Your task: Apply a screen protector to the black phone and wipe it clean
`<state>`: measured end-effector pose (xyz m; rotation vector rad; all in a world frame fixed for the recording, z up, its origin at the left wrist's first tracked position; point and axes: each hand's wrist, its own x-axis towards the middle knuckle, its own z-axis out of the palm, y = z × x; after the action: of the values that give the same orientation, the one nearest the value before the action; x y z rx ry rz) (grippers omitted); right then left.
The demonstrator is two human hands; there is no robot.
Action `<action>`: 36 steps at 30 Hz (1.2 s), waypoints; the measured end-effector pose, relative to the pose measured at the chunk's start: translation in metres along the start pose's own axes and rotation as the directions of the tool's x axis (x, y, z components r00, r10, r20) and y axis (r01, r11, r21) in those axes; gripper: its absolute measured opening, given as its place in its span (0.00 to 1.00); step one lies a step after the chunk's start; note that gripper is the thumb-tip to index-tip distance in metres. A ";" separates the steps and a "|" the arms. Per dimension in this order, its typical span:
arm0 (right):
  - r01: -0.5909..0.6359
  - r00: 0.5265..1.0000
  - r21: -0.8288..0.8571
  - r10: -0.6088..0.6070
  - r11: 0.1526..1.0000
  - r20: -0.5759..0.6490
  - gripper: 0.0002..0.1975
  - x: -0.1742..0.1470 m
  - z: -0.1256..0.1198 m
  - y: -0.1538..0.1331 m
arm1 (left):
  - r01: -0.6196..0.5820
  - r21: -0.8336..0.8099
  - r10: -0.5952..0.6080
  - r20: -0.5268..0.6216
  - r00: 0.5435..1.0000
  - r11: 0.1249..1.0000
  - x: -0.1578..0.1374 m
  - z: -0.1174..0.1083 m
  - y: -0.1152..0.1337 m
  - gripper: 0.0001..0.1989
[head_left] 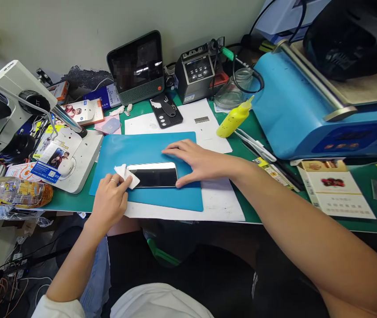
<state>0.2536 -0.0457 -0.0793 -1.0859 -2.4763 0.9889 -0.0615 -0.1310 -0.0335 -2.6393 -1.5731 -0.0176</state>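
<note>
A smartphone (155,176) with a dark screen and silver frame lies flat on a blue mat (182,198). My left hand (111,196) pinches a folded white tissue (134,180) against the phone's left end. The tissue covers that end, so its edge is hidden. At the other end, my right hand (193,162) has thumb and fingers spread apart. Its thumb touches or nearly touches the lower right corner of the phone, and its fingers reach over the mat above.
White paper (221,201) lies under the mat. Behind stand a black phone (166,111), a yellow squeeze bottle (235,119), a glass jar (230,95) and a soldering station (195,75). A microscope (16,110) borders the left, a blue machine (284,110) the right.
</note>
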 end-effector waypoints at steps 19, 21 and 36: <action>-0.011 1.000 -0.017 0.011 1.000 0.001 0.57 0.000 0.000 0.000 | 0.028 0.000 -0.028 -0.037 0.999 1.000 0.021 0.006 0.004 0.22; -0.014 1.000 -0.022 0.014 1.000 0.007 0.58 0.000 0.000 -0.001 | 0.028 -0.009 -0.029 -0.044 0.999 1.000 0.023 0.006 0.004 0.22; -0.016 1.000 -0.038 0.017 0.999 0.011 0.59 0.001 0.000 -0.002 | 0.031 0.065 -0.029 -0.029 0.999 0.997 0.014 0.004 0.010 0.22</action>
<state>0.2522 -0.0456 -0.0779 -1.1173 -2.5085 0.9589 -0.0460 -0.1237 -0.0371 -2.5549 -1.5773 -0.0050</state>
